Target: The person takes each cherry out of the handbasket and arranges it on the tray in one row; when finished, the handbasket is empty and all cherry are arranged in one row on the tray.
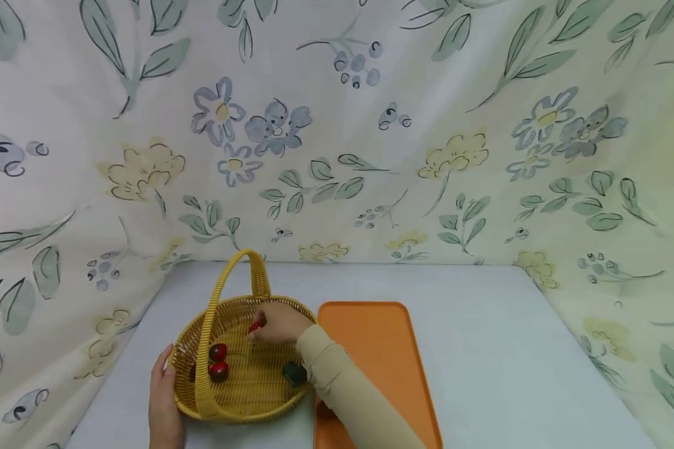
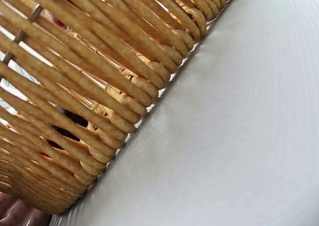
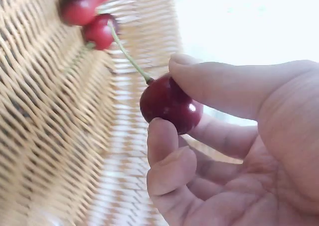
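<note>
A yellow woven basket with a tall arched handle stands at the left of the table. Inside it, my right hand pinches a dark red cherry with a green stem between thumb and fingertips. More red cherries lie on the basket floor left of that hand. A dark green, rounded thing lies at the basket's right side, partly behind the sleeve; its kind is unclear. My left hand rests against the basket's left outer side, fingers extended along the rim.
An orange tray lies right of the basket, partly covered by the right forearm. A dark reddish thing shows on its left edge beside the sleeve. White table surface stretches to the right. A floral cloth hangs behind.
</note>
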{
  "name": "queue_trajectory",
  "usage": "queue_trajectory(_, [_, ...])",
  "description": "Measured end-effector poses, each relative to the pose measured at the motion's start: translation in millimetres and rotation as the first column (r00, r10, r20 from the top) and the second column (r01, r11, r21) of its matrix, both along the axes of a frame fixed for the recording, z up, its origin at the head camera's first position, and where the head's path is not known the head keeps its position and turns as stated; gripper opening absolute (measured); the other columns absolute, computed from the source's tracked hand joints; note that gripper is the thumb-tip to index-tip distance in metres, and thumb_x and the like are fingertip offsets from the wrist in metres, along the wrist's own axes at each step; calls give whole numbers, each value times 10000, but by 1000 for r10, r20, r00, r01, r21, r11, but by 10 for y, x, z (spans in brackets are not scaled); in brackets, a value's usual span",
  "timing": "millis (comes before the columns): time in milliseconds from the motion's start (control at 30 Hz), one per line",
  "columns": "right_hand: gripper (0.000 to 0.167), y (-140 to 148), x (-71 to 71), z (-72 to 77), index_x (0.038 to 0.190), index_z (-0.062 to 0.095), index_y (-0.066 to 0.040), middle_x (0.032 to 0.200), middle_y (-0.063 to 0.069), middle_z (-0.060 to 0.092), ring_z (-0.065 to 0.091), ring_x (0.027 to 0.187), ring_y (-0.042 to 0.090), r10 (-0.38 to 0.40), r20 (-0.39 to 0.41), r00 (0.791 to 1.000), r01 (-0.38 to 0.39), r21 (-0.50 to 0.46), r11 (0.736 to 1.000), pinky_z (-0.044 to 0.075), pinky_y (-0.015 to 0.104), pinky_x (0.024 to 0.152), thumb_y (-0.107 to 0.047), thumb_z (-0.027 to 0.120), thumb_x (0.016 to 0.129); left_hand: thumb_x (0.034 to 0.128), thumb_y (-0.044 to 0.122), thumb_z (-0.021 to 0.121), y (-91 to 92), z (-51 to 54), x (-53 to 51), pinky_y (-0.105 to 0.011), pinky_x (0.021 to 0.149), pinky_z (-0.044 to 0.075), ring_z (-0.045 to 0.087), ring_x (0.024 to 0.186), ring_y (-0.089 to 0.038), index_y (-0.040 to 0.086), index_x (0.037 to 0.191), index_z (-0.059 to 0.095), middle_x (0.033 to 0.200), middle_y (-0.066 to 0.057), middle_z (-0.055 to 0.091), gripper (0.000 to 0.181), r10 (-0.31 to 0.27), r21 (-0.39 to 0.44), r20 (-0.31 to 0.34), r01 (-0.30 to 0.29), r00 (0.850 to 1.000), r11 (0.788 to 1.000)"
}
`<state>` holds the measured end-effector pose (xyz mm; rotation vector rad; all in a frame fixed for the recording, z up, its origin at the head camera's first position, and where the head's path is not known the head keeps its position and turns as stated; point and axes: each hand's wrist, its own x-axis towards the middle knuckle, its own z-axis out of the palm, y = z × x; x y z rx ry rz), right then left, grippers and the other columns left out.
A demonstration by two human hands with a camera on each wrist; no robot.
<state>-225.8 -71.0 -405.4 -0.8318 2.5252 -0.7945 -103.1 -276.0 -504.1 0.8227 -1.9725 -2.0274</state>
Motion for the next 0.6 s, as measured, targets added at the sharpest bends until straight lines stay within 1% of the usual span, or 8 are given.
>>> queue_trajectory(100, [215,247,49,114,1053,600,-168,888,-79,578,528,755,66,-34,18,999,36,-105,994,455,232,647,-294,678,898,1016,517,196,-4,5,-23,-287,1176,186,172,1449,-141,457,1492,172,1599,136,82,480,3,15,7,-3,1000,1000])
queue_trajectory(233, [218,631,183,200,1155,627,-185,994,-44,586,522,836,83,-45,39,998,52,-233,971,471,239,667,-247,608,947,1024,499,208,-4,-36,-9,-162,1118,241,194,1431,-102,427,1497,194,1591,133,114,478,3,18,-24,-3,1000,1000])
queue_trajectory(333, [208,976,311,200,1163,636,-180,1056,11,580,554,871,143,-72,129,989,110,-320,941,504,267,687,-223,565,972,1031,482,212,5,-52,-6,-132,1107,234,186,1427,-69,417,1497,206,1587,143,124,470,-6,15,-34,6,999,1000])
queue_trajectory(367, [211,1086,353,181,1167,629,-173,1068,29,572,568,881,170,-85,184,979,146,-351,925,516,278,702,-225,563,973,1031,482,210,9,-52,-4,-142,1118,222,178,1429,-64,416,1498,203,1588,147,120,472,-11,8,-33,11,999,1000])
queue_trajectory(400, [236,1192,394,167,1192,612,-152,1098,51,567,596,902,204,-97,255,962,193,-387,901,535,307,733,-222,568,972,1030,484,210,12,-47,-2,-158,1132,207,168,1432,-62,416,1499,201,1588,153,115,474,-13,9,-34,13,999,1000])
queue_trajectory(500, [312,1475,488,94,1259,547,-90,1158,145,539,645,948,308,-98,419,903,312,-480,820,561,365,815,-176,585,962,1023,510,202,18,-21,-7,-202,1149,209,173,1436,-74,423,1498,193,1582,177,114,482,-4,-9,-15,4,1000,1000])
queue_trajectory(567, [365,1644,543,33,1297,507,-48,1196,186,518,649,984,329,-88,480,873,360,-511,781,552,394,859,-139,590,954,1016,529,201,28,-15,-7,-222,1151,223,179,1443,-94,419,1499,194,1579,183,117,495,6,-18,-17,-7,1000,1000])
queue_trajectory(600, [380,1726,572,-3,1308,492,-29,1203,202,516,649,990,336,-88,490,867,370,-516,773,548,410,869,-118,589,950,1014,535,204,37,-17,-10,-232,1152,226,180,1445,-99,418,1498,198,1578,186,118,498,13,-20,-18,-13,1000,1000])
